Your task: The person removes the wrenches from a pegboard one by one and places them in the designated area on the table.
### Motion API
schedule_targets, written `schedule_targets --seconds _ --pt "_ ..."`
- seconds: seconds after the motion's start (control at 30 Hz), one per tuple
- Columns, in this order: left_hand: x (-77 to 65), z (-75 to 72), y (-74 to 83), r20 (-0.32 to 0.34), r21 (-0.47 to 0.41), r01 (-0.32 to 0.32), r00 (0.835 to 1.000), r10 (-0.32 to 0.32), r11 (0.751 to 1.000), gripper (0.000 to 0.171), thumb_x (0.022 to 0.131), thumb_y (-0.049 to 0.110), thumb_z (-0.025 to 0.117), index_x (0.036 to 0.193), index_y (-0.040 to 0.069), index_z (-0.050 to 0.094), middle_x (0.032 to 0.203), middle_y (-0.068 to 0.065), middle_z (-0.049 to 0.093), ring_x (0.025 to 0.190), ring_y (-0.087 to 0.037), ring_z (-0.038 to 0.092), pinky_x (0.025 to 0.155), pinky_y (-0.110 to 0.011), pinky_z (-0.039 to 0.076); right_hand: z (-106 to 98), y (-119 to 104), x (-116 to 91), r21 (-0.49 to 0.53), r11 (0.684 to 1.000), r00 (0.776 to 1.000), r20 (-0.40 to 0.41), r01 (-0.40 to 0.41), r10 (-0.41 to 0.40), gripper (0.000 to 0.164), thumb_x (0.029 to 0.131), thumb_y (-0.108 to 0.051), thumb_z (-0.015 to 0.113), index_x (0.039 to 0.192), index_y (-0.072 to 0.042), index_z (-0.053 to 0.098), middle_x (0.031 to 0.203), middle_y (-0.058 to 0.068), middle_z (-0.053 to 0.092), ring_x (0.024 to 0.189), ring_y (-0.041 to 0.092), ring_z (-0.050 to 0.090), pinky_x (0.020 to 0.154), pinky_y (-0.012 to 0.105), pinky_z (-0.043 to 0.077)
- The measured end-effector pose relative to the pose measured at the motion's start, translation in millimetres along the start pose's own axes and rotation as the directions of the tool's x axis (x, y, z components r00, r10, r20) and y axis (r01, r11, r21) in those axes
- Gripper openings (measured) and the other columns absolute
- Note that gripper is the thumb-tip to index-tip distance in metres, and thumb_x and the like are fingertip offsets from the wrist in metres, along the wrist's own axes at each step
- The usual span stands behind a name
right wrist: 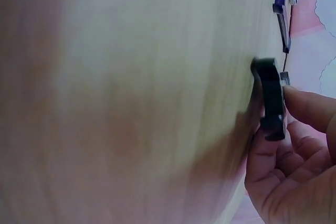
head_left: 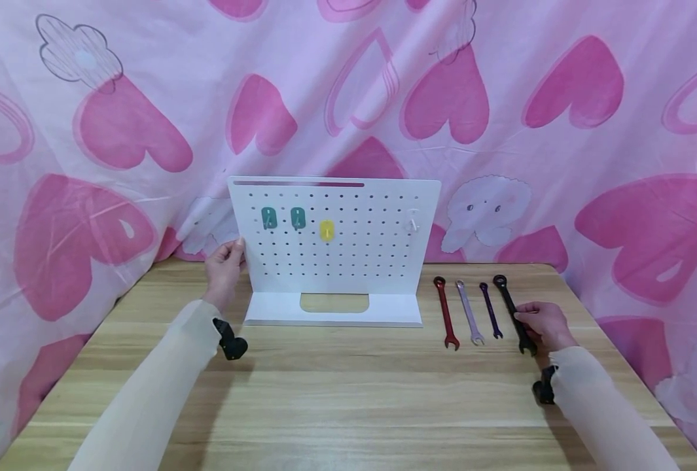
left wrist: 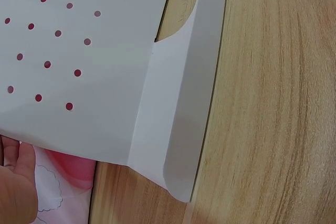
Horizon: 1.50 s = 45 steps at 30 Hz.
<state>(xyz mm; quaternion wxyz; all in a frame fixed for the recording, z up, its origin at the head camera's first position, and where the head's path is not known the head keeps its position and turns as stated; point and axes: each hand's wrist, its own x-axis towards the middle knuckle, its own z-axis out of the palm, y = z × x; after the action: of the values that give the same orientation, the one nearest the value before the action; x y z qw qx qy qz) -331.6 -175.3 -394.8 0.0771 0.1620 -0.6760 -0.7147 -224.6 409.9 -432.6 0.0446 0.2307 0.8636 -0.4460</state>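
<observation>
A white pegboard (head_left: 336, 261) stands upright on the table on its folded base. At its left edge, my left hand (head_left: 224, 268) pinches the board; in the left wrist view the fingers (left wrist: 23, 161) show at that edge, partly behind the board. On the right, my right hand (head_left: 545, 324) pinches a black combination wrench (head_left: 508, 304) by its shank. The open end of that black wrench (right wrist: 272, 98) points toward the right wrist camera. Left of it lie a small dark purple wrench (head_left: 489, 307), a silver wrench (head_left: 469, 313) and a red wrench (head_left: 446, 311), side by side.
Two green hooks (head_left: 269, 218) and a yellow hook (head_left: 327, 230) sit on the pegboard, with a clear white hook (head_left: 412, 221) near its right edge. Behind the wooden table (head_left: 348, 392) hangs a pink curtain (head_left: 501, 150) with hearts.
</observation>
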Motion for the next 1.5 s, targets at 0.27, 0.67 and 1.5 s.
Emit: schedule_targets --seconds 0.27,0.67,1.5 --pt "0.9 -1.8 -0.2 0.006 0.001 0.007 1.000 -0.007 1.000 0.041 0.089 0.048 0.052 0.114 0.016 0.061 0.125 -0.004 0.057 0.113 -0.015 0.054 0.103 -0.030 0.044 0.3 -1.1 -1.0 -0.034 0.998 0.999 -0.009 -0.044 0.044 0.034 0.090 -0.008 0.058 0.115 0.014 0.053 0.073 0.001 0.058 0.063 0.013 0.053 0.054 0.028 0.050" --pt "-0.6 -5.6 2.0 0.007 0.002 0.009 1.000 -0.009 1.000 0.042 0.090 0.047 0.052 0.115 0.015 0.061 0.125 -0.004 0.056 0.113 -0.015 0.054 0.102 -0.030 0.044 3.7 -2.1 3.6 -0.008 0.999 0.999 0.008 -0.052 0.052 0.032 0.090 -0.007 0.056 0.114 0.013 0.053 0.068 0.002 0.056 0.059 0.014 0.052 0.050 0.029 0.049" --pt "6.9 -4.5 6.7 0.004 0.038 -0.011 1.000 0.011 0.999 0.040 0.091 0.046 0.053 0.113 0.015 0.061 0.113 0.000 0.057 0.101 -0.013 0.052 0.102 -0.033 0.045 -15.6 0.2 -2.2 -0.029 0.999 0.998 0.056 -0.021 0.023 0.044 0.096 -0.014 0.047 0.128 0.016 0.041 0.087 0.010 0.064 0.072 0.014 0.057 0.063 0.028 0.054"
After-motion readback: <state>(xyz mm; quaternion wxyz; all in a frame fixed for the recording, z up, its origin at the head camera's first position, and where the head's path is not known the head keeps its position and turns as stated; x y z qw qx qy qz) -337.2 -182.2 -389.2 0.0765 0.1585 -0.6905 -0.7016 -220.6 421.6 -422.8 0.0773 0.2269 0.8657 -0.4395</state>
